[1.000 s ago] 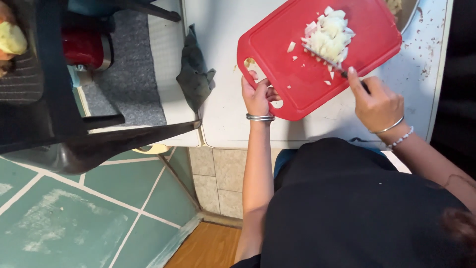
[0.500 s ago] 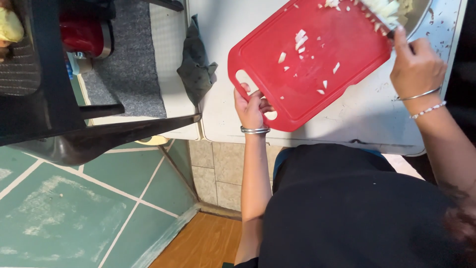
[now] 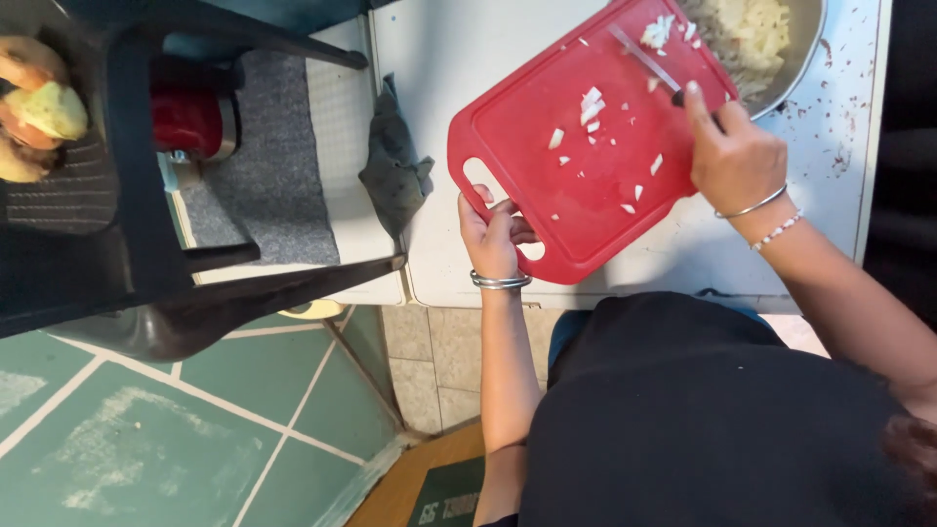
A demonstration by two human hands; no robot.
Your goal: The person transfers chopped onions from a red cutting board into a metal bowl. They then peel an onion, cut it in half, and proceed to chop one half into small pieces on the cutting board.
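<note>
— Two hands at work, seen from above: what is the biggest thing in view?

— A white tabletop [image 3: 468, 59], speckled with dark flecks along its right side. To its left stands a dark plastic chair [image 3: 146, 254] over a green tiled floor [image 3: 117, 439], with a grey mat [image 3: 264, 176] and a red pot [image 3: 190, 122] on a lower surface behind the chair.

— And on the tabletop?

— A red cutting board [image 3: 586, 156] is held tilted over it, its far edge reaching over the rim of a metal bowl [image 3: 795, 59] that is partly out of frame and holds chopped white pieces. A crumpled dark cloth [image 3: 395, 171] lies at the tabletop's left edge, near the board's handle end.

— How do the hands stand?

— The left hand [image 3: 493, 234], a metal bangle at the wrist, is clenched on the board's handle end, fingers through the cut-out. The right hand [image 3: 732, 156], wearing a bangle and a beaded bracelet, grasps a knife [image 3: 649, 63] whose blade lies across the board's upper part.

— Smallest details?

— Chopped onion pieces [image 3: 590, 102] are scattered across the red surface, with a small heap near the blade by the bowl.
</note>
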